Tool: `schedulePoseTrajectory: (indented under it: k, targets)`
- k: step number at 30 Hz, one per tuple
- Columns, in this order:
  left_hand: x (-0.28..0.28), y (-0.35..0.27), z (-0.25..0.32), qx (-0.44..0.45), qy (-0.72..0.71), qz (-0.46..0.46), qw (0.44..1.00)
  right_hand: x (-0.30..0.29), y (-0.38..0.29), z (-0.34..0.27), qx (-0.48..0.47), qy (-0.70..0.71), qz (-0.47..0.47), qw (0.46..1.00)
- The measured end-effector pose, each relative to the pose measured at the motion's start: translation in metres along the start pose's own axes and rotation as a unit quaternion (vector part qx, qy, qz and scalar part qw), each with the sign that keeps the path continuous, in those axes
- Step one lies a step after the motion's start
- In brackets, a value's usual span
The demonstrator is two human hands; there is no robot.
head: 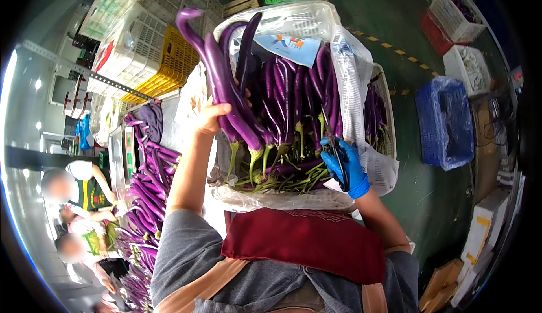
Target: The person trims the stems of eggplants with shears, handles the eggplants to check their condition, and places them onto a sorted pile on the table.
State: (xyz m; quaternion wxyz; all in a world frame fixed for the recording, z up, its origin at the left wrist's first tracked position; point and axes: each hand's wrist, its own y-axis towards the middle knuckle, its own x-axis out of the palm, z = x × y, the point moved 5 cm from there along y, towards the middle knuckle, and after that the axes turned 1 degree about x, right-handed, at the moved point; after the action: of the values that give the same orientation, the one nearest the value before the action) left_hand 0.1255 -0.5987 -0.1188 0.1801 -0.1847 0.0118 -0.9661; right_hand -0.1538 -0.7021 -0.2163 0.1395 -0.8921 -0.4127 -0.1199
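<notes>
My bare left hand point(211, 116) grips a bunch of long purple eggplants point(220, 76), their green stems pointing toward me. My right hand point(351, 169), in a blue glove, holds dark-handled scissors point(332, 143) with the blades pointing away from me. Those blades lie over eggplants at the right side of a lined white plastic crate point(334, 12). More eggplants point(288, 101) fill this crate, side by side. Cut green stems point(305, 179) are scattered at its near end. A blue printed sheet point(290, 48) lies at the far end, and newspaper point(349, 88) covers the right rim.
On the left, a long pile of eggplants point(148, 186) runs beside a scale point(129, 148), with several people along it. Stacked white crates point(131, 46) and a yellow crate point(169, 59) stand far left. Another eggplant crate point(389, 143) adjoins on the right; a blue crate point(423, 122) stands beyond.
</notes>
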Motion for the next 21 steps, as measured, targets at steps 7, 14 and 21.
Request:
schedulePoseTrajectory:
  k: [7, 14, 21]
  targets:
    - [0.051, 0.01, -0.017, 0.067, -0.349, -0.148, 0.923, 0.04, 0.029, -0.052, 0.052, 0.217, -0.051, 0.973]
    - [0.074, 0.006, -0.04, 0.027, -0.347, -0.102, 0.932, 0.068, 0.018, -0.059, -0.035, -0.035, -0.111, 0.993]
    - [0.077, 0.0, -0.053, -0.02, -0.298, -0.01, 0.954, 0.049, 0.018, -0.044, -0.159, -0.13, -0.009, 0.979]
